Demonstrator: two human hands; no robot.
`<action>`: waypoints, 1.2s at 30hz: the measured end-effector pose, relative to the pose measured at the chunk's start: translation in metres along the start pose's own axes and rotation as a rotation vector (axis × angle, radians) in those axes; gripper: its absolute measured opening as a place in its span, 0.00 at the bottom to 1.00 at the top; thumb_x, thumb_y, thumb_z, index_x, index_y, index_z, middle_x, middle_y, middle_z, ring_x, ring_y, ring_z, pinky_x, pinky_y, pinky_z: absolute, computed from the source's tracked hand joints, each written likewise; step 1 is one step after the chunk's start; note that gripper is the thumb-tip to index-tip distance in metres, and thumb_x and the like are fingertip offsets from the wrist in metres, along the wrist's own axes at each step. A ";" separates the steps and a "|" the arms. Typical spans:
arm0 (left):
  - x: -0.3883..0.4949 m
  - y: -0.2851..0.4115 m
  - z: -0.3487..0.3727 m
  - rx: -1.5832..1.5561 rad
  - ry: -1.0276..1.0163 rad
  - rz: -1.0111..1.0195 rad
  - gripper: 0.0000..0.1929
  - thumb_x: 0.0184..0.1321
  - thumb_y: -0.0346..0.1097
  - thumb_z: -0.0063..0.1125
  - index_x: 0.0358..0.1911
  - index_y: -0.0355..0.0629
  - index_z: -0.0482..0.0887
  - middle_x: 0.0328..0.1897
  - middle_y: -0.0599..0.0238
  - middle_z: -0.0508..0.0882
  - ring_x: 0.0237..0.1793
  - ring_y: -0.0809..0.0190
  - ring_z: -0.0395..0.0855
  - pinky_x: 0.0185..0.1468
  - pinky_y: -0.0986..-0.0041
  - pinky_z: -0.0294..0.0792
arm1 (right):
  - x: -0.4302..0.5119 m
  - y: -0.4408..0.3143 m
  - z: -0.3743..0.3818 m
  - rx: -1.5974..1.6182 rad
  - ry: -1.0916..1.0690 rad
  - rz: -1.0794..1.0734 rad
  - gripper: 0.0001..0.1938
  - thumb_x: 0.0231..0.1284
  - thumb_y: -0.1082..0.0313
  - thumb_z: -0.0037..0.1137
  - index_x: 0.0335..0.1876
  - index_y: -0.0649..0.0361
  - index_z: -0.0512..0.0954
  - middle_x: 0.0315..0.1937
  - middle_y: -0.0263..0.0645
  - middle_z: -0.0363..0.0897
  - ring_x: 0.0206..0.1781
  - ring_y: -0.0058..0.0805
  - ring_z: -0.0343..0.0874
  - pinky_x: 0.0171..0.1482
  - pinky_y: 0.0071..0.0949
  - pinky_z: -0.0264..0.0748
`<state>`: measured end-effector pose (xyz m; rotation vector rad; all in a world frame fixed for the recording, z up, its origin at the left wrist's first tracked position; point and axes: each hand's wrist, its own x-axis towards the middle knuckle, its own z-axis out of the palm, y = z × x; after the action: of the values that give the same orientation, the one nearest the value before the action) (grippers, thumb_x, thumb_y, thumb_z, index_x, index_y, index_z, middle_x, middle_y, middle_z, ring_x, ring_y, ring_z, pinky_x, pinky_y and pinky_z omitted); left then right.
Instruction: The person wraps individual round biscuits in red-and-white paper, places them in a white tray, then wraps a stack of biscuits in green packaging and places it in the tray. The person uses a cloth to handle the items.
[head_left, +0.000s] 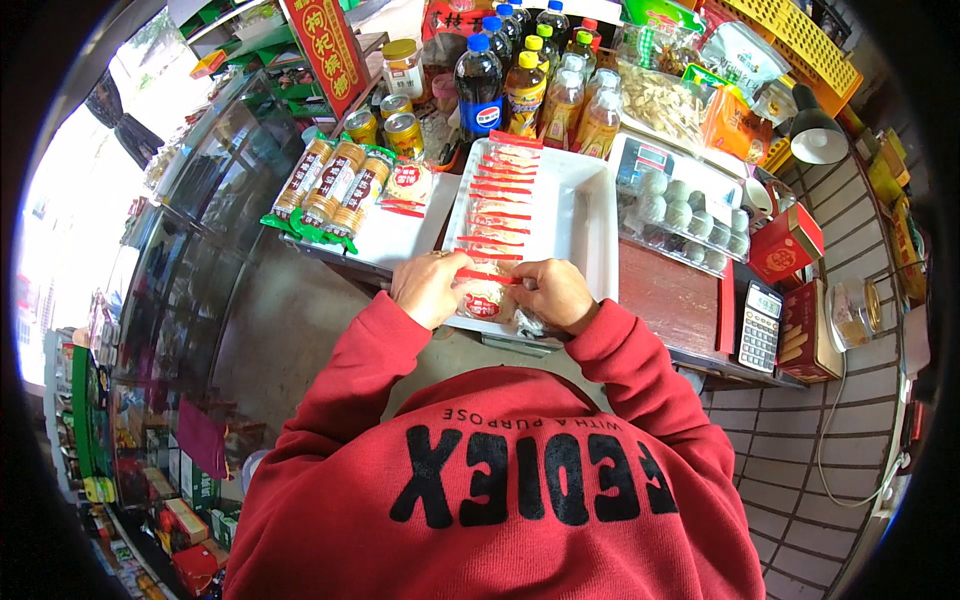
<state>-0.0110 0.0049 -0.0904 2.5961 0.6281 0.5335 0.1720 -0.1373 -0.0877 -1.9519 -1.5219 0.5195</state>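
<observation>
A white plastic tray (609, 217) stands before me, with a row of overlapping snack packets (501, 196) with clear wrap and red edges along its left side. At the tray's near end, my left hand (433, 289) grips the left edge of the nearest snack packet (481, 300). My right hand (556, 292) pinches the same packet at its right side. Its round, pale contents and red printed mark show between my hands. Another red-edged packet (407, 184) lies on a white surface to the left, beside several long packs of round biscuits (337, 184).
Bottles of drink (478, 86) and gold cans (403, 133) stand behind the tray. To its right are a clear carton of eggs (686, 217) on a scale (645, 159), a calculator (760, 326) and a red box (786, 241). A glass display case (176, 247) stands left.
</observation>
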 end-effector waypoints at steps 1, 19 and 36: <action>0.001 0.001 -0.003 -0.009 0.012 0.002 0.14 0.54 0.45 0.72 0.39 0.46 0.86 0.36 0.58 0.88 0.33 0.49 0.86 0.36 0.62 0.75 | 0.000 0.000 -0.003 0.030 0.012 -0.029 0.17 0.53 0.64 0.66 0.50 0.52 0.86 0.29 0.51 0.84 0.33 0.47 0.85 0.39 0.40 0.80; 0.057 -0.122 -0.015 0.173 0.224 -0.348 0.18 0.59 0.46 0.67 0.48 0.44 0.86 0.43 0.50 0.88 0.47 0.46 0.86 0.49 0.56 0.76 | -0.048 -0.008 -0.017 0.672 0.379 0.219 0.09 0.60 0.76 0.65 0.44 0.69 0.82 0.30 0.37 0.85 0.32 0.18 0.80 0.38 0.23 0.78; 0.125 -0.142 0.009 0.523 -0.069 -0.410 0.38 0.51 0.61 0.71 0.59 0.39 0.78 0.54 0.44 0.84 0.55 0.44 0.83 0.56 0.56 0.76 | -0.071 -0.011 -0.008 0.345 0.583 0.149 0.20 0.48 0.79 0.68 0.50 0.64 0.82 0.40 0.41 0.85 0.43 0.28 0.84 0.50 0.26 0.79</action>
<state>0.0480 0.1799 -0.1319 2.8071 1.3887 0.1558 0.1503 -0.2059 -0.0782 -1.7436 -0.8648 0.2200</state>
